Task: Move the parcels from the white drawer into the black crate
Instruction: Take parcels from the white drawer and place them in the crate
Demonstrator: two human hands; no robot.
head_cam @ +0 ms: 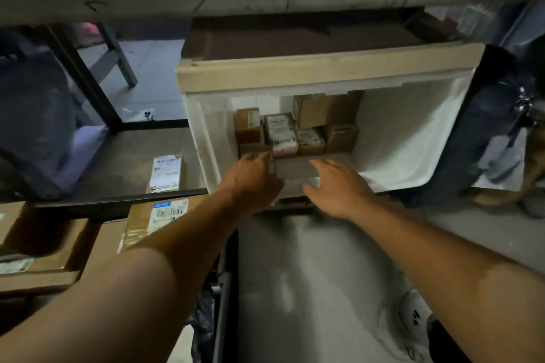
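Drawer: white drawer pulled open, small brown parcels packed at its back-left.
Left hand: fingers curled round the left end of a flat grey parcel at the drawer's front.
Right hand: fingers spread — resting on the parcel's right end.
Shelf: 1 labelled box lies at its right edge.
Crate: cannot tell.

The white drawer holds brown parcels, some bearing white labels.
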